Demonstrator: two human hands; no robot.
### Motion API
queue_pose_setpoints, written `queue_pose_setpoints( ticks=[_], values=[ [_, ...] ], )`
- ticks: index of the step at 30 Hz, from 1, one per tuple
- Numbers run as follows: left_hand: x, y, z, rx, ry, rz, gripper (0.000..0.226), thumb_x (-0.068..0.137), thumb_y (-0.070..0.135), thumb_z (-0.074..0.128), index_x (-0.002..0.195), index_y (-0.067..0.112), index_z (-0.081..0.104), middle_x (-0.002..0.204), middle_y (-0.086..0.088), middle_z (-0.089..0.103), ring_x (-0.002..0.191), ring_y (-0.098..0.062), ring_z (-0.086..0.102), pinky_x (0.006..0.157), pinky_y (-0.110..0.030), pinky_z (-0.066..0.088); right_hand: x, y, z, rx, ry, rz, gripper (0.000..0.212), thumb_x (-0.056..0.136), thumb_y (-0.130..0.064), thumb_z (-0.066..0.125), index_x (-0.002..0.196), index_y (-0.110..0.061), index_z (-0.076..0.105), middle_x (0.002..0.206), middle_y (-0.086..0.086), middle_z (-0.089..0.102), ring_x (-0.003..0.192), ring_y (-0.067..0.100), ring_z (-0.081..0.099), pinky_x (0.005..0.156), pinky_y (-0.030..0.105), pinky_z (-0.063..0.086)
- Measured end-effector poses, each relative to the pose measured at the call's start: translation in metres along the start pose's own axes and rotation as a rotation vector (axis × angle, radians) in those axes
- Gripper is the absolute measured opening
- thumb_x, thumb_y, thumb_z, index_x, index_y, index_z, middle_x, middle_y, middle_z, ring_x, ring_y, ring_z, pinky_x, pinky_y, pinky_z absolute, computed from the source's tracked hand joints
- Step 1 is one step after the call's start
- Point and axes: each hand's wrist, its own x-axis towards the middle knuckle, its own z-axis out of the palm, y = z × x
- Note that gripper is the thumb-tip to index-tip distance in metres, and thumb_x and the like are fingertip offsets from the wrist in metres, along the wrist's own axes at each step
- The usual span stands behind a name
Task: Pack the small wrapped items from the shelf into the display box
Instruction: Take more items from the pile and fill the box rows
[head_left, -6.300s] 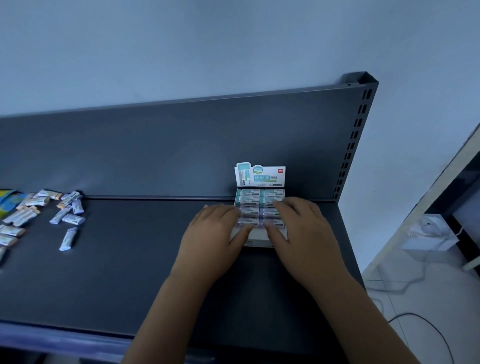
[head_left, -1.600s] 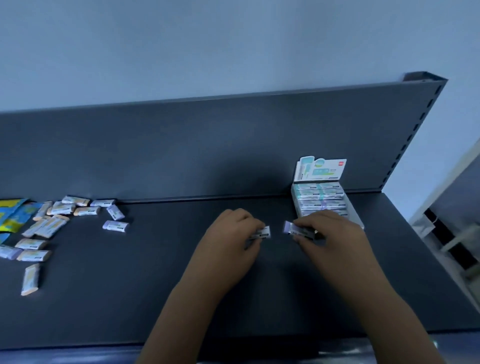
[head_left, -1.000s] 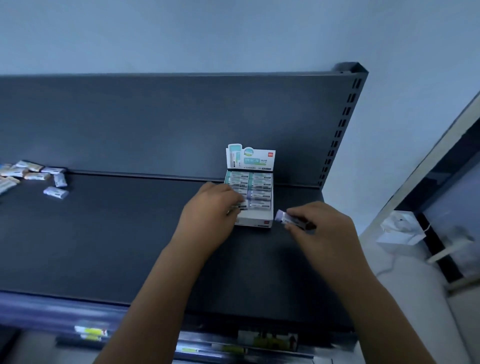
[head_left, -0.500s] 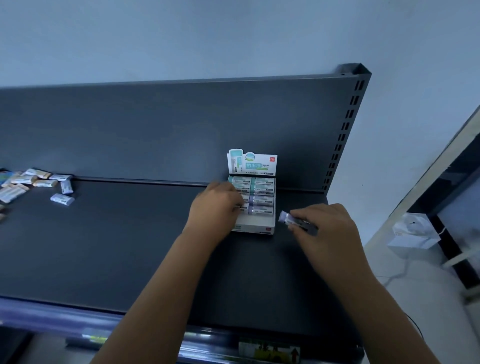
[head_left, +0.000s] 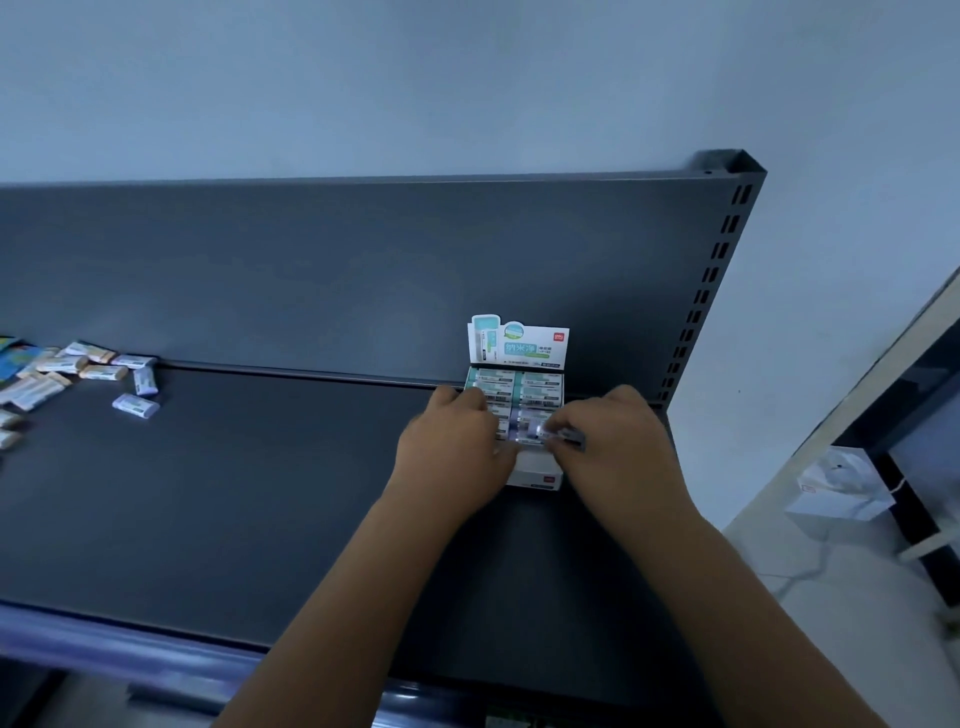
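Bare hands (head_left: 524, 447) curled palm-down over display box (head_left: 540, 470).

Both hands hide the display box's (head_left: 540, 475) front rows.

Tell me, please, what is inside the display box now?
The display box holds small wrapped items in two columns, green-labelled at the back. The left hand and right hand cover the front rows; the right pinches one item above them.
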Motion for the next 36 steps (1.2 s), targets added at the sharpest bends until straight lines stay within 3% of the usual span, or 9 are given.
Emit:
queue_pose_setpoints(
  ticks=[8,12,17,23,31,36],
  values=[
    [-0.017,0.000,-0.002,0.033,-0.014,0.023,0.068,0.082,0.076,0.031,0.112,0.027,0.066,0.115,0.012,0.060,0.114,-0.015,0.046,0.083,-0.035,0.048,0.022,0.005,0.033,-0.081,-0.085,-0.081,0.010,0.075,-0.011,0.072,0.068,-0.017,0.068,0.069,-0.003,0.068,0.073,0.018,0.046,0.062,0.033,0.044],
    [-0.021,0.001,-0.003,0.025,0.018,0.015,0.065,0.080,0.078,0.035,0.114,0.031,0.064,0.117,0.015,0.061,0.114,-0.012,0.046,0.084,-0.034,0.048,0.020,0.001,0.034,-0.091,-0.062,-0.115,0.011,0.077,-0.014,0.074,0.066,-0.016,0.071,0.072,-0.001,0.064,0.073,0.019,0.047,0.065,0.031,0.042],
    [-0.025,-0.001,-0.003,0.054,0.011,0.026,0.071,0.076,0.086,0.033,0.116,0.035,0.061,0.121,0.017,0.057,0.117,-0.011,0.044,0.085,-0.038,0.048,0.011,0.003,0.024,-0.155,-0.085,-0.106,0.021,0.088,-0.032,0.065,0.083,-0.016,0.078,0.083,-0.001,0.060,0.088,0.021,0.047,0.075,0.036,0.047],
    [-0.037,-0.008,-0.020,0.030,0.025,-0.007,0.076,0.076,0.083,0.036,0.131,0.034,0.055,0.130,0.015,0.056,0.121,-0.014,0.048,0.092,-0.039,0.049,0.006,-0.022,0.010,0.035,-0.058,0.072,0.028,0.092,-0.033,0.063,0.111,-0.015,0.070,0.103,0.001,0.065,0.097,0.019,0.054,0.083,0.028,0.042],
    [-0.068,-0.080,-0.038,0.150,0.074,-0.167,0.082,0.079,0.083,0.029,0.124,0.023,0.063,0.122,0.005,0.065,0.114,-0.023,0.057,0.085,-0.043,0.051,-0.003,-0.091,0.014,0.037,-0.100,0.012,0.043,0.090,-0.056,0.050,0.109,-0.020,0.062,0.104,-0.003,0.063,0.098,0.017,0.056,0.079,0.032,0.050],
    [-0.081,-0.136,-0.043,0.134,0.066,-0.181,0.079,0.078,0.080,0.028,0.114,0.023,0.067,0.113,0.005,0.067,0.107,-0.024,0.059,0.080,-0.041,0.049,0.003,-0.146,0.043,-0.014,-0.156,-0.043,0.059,0.090,-0.057,0.047,0.123,-0.011,0.061,0.111,0.004,0.065,0.106,0.022,0.060,0.089,0.033,0.052]
  ],
)
